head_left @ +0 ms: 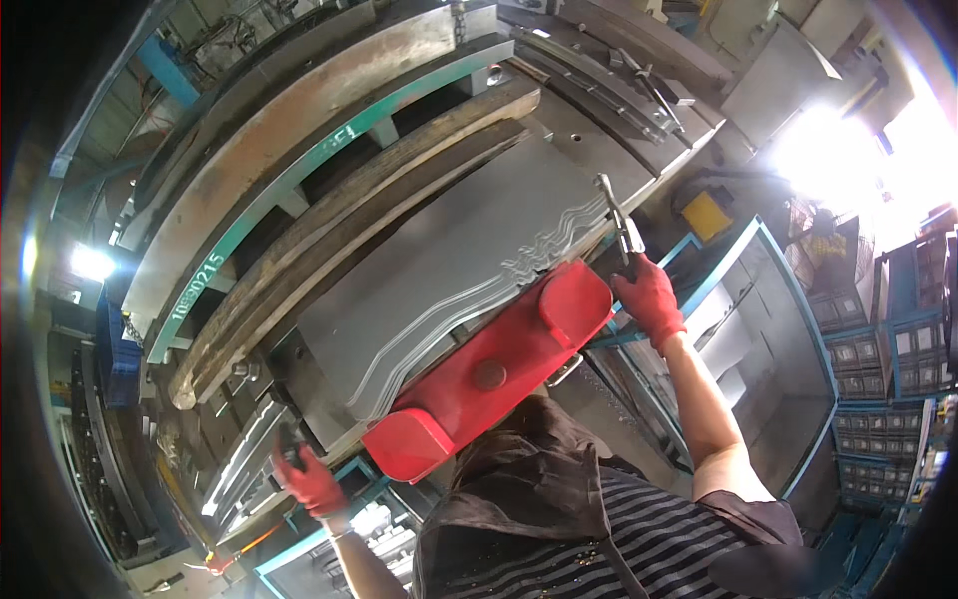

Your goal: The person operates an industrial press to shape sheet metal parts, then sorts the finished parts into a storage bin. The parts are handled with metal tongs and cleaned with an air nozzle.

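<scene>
My right hand (651, 302), in a red glove, is closed round the handles of metal pliers (621, 222). Their jaws point away from me, beside the right end of a stack of grey sheet-metal blanks (449, 265) with wavy near edges. Off to the left, my left hand (311, 483), also gloved, has dark fingertips spread apart and nothing visible in them. It hovers near a bundle of shiny metal strips (242, 469); whether it touches them I cannot tell. A red metal guard-like block (479, 404) with two raised ends lies between me and the blanks.
Beyond the blanks, a green-edged curved die (329, 150) and a worn wooden beam (369, 190) span the machine bed. A blue-framed bin (763, 339) with sheet pieces stands at right, storage racks (868, 399) behind it. Another blue-framed bin (299, 564) is at lower left.
</scene>
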The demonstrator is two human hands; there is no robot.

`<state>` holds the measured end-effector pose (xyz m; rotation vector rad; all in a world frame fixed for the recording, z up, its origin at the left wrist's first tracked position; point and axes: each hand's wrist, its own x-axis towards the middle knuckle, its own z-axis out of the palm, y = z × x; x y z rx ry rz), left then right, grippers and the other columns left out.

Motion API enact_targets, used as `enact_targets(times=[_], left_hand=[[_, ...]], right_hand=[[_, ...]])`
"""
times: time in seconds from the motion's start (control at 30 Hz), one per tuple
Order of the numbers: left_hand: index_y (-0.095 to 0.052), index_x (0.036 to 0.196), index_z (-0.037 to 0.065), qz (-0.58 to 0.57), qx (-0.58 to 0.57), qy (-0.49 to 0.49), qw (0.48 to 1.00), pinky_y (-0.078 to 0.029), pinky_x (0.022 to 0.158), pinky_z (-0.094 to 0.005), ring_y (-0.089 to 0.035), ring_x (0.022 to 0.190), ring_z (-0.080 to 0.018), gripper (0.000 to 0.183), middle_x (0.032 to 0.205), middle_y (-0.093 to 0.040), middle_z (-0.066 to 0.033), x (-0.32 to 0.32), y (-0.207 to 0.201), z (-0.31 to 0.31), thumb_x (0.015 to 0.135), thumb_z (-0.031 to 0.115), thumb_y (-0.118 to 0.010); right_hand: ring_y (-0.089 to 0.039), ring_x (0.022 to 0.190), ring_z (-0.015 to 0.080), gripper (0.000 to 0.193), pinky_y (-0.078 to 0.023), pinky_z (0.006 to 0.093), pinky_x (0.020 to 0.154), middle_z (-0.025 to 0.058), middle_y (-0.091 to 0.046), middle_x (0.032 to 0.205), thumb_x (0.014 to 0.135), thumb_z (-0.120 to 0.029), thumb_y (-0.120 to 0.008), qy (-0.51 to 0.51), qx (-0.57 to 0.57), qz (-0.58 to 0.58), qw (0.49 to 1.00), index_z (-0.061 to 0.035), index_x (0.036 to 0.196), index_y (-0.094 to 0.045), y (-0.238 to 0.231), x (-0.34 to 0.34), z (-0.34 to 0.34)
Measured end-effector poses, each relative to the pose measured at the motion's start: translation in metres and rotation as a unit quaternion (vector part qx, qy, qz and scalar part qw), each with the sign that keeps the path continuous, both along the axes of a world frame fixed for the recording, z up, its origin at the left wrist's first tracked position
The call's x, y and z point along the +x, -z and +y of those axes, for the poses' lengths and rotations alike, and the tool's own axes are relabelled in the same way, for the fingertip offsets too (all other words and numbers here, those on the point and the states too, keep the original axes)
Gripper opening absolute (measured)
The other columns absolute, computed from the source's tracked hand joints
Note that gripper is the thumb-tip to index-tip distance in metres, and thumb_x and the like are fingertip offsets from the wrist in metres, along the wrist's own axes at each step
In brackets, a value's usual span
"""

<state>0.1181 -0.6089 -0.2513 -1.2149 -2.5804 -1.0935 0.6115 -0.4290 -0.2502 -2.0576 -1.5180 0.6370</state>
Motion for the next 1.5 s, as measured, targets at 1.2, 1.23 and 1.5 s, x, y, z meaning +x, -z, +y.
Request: enact_targets(times=[1.2, 1.23, 1.5], left_hand=[[-0.061, 0.104, 0.007, -0.682, 0.396, 0.321, 0.525, -0.042, 0.094, -0.0459, -0.055, 0.103, -0.0241, 0.019, 0.106, -0.062, -0.0091, 0.008, -0.082, 0.184, 0.09, 0.015, -0.052], [-0.061, 0.104, 0.006, -0.675, 0.41, 0.35, 0.504, -0.041, 0.095, -0.0465, -0.055, 0.104, -0.0251, 0.019, 0.107, -0.062, -0.0096, -0.001, -0.098, 0.197, 0.09, 0.015, -0.051], [-0.061, 0.101, 0.007, -0.67, 0.399, 0.401, 0.48, -0.041, 0.094, -0.0483, -0.056, 0.103, -0.0282, 0.017, 0.106, -0.062, -0.0074, -0.094, -0.172, 0.364, 0.089, 0.012, -0.05]], right_hand=[[-0.054, 0.079, 0.0407, 0.03, -0.042, 0.0473, 0.069, 0.0205, -0.057, 0.079, 0.072, -0.025, -0.065, -0.261, 0.211, -0.058, 0.94, -0.0011, 0.086, -0.054, -0.102, -0.043, 0.088], [-0.054, 0.081, 0.0405, 0.031, -0.043, 0.0468, 0.071, 0.0205, -0.058, 0.081, 0.072, -0.026, -0.065, -0.267, 0.225, -0.068, 0.935, -0.001, 0.087, -0.054, -0.121, -0.061, 0.112], [-0.059, 0.085, 0.0365, 0.031, -0.047, 0.039, 0.073, 0.02, -0.061, 0.089, 0.072, -0.022, -0.064, -0.286, 0.285, -0.051, 0.913, 0.0006, 0.093, -0.058, -0.186, -0.179, 0.296]])
